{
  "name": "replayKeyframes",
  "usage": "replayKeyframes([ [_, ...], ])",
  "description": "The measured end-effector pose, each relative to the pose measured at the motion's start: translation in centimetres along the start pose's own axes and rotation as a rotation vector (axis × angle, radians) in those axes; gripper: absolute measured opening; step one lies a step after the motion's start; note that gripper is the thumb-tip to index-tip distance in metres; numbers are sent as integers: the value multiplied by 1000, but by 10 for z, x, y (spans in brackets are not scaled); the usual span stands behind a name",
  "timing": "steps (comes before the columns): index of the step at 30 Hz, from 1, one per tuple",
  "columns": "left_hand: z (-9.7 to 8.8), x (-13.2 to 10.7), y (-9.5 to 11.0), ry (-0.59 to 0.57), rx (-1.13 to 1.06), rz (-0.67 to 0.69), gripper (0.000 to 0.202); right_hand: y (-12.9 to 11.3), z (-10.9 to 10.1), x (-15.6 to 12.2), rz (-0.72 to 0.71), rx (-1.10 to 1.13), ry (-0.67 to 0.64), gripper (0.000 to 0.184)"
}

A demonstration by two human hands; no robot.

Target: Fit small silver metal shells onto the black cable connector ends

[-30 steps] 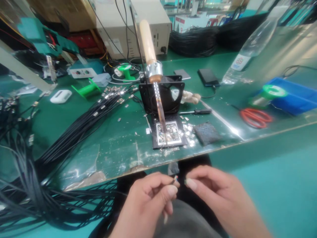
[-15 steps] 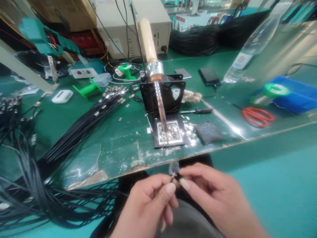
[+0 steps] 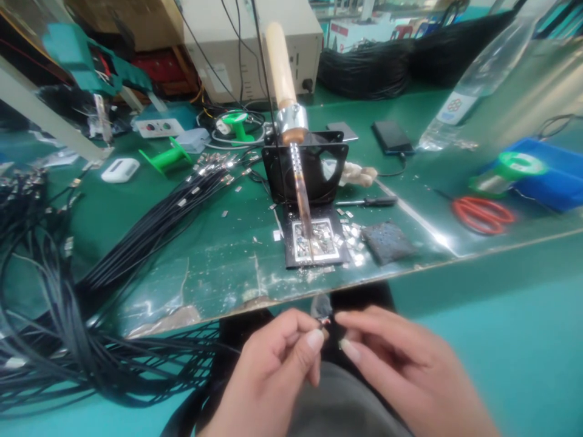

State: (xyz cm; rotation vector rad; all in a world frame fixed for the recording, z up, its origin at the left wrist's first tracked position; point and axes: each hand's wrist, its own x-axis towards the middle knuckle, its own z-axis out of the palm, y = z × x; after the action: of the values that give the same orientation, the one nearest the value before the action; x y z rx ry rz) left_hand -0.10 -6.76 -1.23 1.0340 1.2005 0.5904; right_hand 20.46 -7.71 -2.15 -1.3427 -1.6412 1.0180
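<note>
Between thumb and forefinger, my left hand (image 3: 277, 364) pinches a thin cable end (image 3: 324, 321) with small reddish and pale wires showing. My right hand (image 3: 401, 364) is just to the right of that end; its thumb and forefinger are apart with nothing visible between them. Both hands are over my lap, below the bench edge. Above them a soldering iron (image 3: 298, 176) with a wooden handle leans downward in a stand, its tip over a framed tray (image 3: 297, 260) of small metal pieces. More metal pieces (image 3: 354, 243) lie beside the tray.
Bundles of black cables (image 3: 150, 233) with metal ends cover the left side and hang over the edge. A black fan (image 3: 273, 176) stands behind the iron. Right are a dark sponge-like pad (image 3: 388, 243), a screwdriver (image 3: 380, 201), red-handled scissors (image 3: 483, 213), a blue bin (image 3: 553, 173) and a bottle (image 3: 455, 109).
My right thumb and forefinger have parted and drawn slightly right, away from the cable end. My left hand keeps its pinch. The view has shifted a little.
</note>
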Motion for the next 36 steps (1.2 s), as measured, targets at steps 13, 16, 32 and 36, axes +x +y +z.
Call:
replayKeyframes([
  [13, 1, 1, 1, 5, 59, 41, 40, -2, 3, 5, -106, 39, 3, 29],
  [16, 1, 1, 0, -13, 43, 42, 41, -1, 3, 5, -125, 53, 3, 35],
  [32, -5, 0, -4, 4, 59, 83, 37, 4, -1, -1, 14, 61, -17, 32],
  [36, -5, 3, -5, 15, 25, 91, 37, 5, -4, -4, -59, 39, -27, 38],
])
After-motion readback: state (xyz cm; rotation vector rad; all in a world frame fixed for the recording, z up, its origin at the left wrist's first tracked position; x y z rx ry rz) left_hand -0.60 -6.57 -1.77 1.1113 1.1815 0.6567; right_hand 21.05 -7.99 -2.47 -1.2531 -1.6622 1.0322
